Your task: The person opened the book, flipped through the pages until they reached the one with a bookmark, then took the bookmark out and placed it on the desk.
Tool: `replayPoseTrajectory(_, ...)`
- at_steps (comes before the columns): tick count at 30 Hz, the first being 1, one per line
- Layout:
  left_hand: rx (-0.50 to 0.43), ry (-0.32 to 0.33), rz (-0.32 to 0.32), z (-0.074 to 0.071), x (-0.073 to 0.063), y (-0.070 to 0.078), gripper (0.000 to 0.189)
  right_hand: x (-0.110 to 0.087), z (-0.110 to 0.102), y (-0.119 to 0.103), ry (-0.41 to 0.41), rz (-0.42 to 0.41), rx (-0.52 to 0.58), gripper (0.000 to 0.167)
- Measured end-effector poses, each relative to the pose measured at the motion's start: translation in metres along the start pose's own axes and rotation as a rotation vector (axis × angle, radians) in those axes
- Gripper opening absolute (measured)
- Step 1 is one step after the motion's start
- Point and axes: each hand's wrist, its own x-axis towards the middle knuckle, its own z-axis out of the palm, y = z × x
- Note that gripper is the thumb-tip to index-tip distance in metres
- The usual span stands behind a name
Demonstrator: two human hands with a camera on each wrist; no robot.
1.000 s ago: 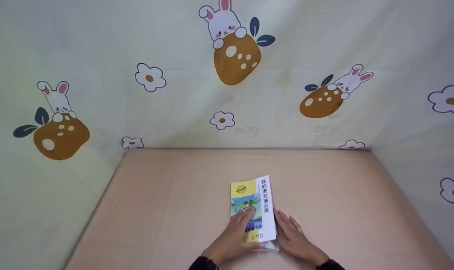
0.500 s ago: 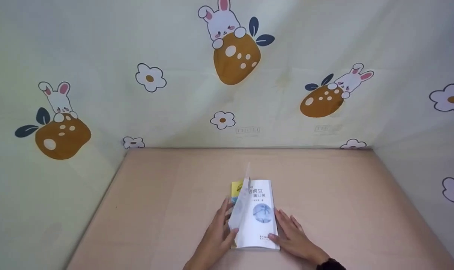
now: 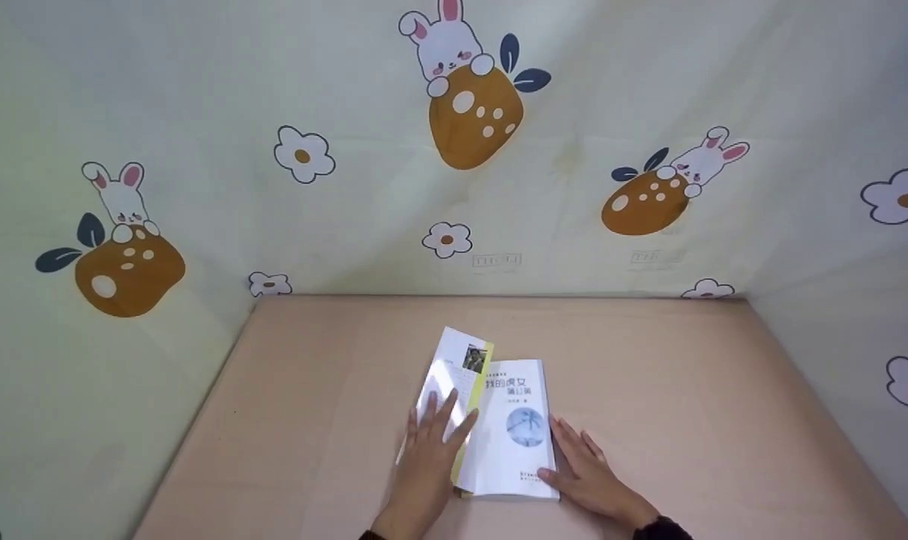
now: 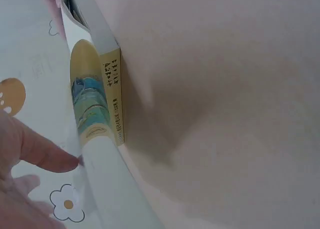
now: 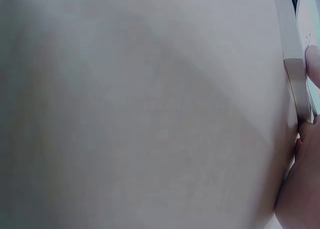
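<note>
A paperback book (image 3: 508,457) lies on the table with its front cover folded out to the left, baring a white title page with a round blue picture. The cover's inner flap (image 3: 454,345) carries a small photo and tilts up off the table. Across that flap my left hand (image 3: 428,457) rests with spread, straight fingers. In the left wrist view the bent cover (image 4: 92,106) shows its outer picture beside the yellow spine (image 4: 114,96). My right hand (image 3: 593,476) holds the book's lower right edge, thumb on the page and fingers along the side; the right wrist view shows the page-block edge (image 5: 296,84).
The table (image 3: 334,390) has a plain pinkish-tan covering. Pale cloth walls (image 3: 364,202) printed with rabbits, orange fruit and flowers enclose it at the back, left and right.
My left hand has turned the front cover from right to left, uncovering the title page, and moved left with it. The right hand stays at the right edge; its thumb now rests on the page.
</note>
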Motion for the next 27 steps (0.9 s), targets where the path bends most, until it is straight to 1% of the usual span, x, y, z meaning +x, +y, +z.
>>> replayPoseTrajectory(2,-0.012,-0.095,0.042,0.005,0.001,0.001,0.086,0.000,0.000,0.000,-0.006,-0.006,0.011,0.080)
replayPoseTrajectory(3,-0.008,-0.133,0.058,0.007,0.002,0.002,0.083,0.000,-0.001,0.000,-0.011,-0.011,0.019,0.080)
replayPoseTrajectory(5,0.022,-0.186,0.075,0.012,0.003,0.005,0.075,0.000,-0.001,-0.001,-0.019,-0.022,0.035,0.079)
replayPoseTrajectory(6,0.051,-0.198,0.080,0.014,0.004,0.006,0.072,0.001,-0.002,-0.001,-0.019,-0.024,0.037,0.079)
replayPoseTrajectory(9,0.099,-0.230,0.059,0.018,0.007,0.010,0.070,0.001,-0.002,-0.002,-0.021,-0.017,0.037,0.079)
replayPoseTrajectory(12,0.096,-0.283,0.016,0.019,0.011,0.015,0.066,0.001,-0.002,-0.002,-0.016,-0.002,0.021,0.080)
replayPoseTrajectory(14,0.090,-0.313,-0.003,0.019,0.014,0.019,0.060,0.001,-0.001,-0.001,-0.011,0.000,0.015,0.080)
replayPoseTrajectory(16,0.104,-0.330,-0.012,0.019,0.016,0.022,0.051,0.001,0.000,0.000,0.000,-0.012,0.015,0.080)
replayPoseTrajectory(19,0.148,-0.352,-0.011,0.020,0.018,0.029,0.045,0.001,0.000,0.000,0.014,-0.027,0.023,0.080)
replayPoseTrajectory(23,0.220,-0.358,-0.003,0.023,0.018,0.036,0.048,0.000,-0.001,0.001,0.015,-0.023,0.018,0.080)
replayPoseTrajectory(27,0.269,-0.344,-0.020,0.024,0.019,0.041,0.051,0.000,-0.002,0.000,0.008,-0.034,0.030,0.079)
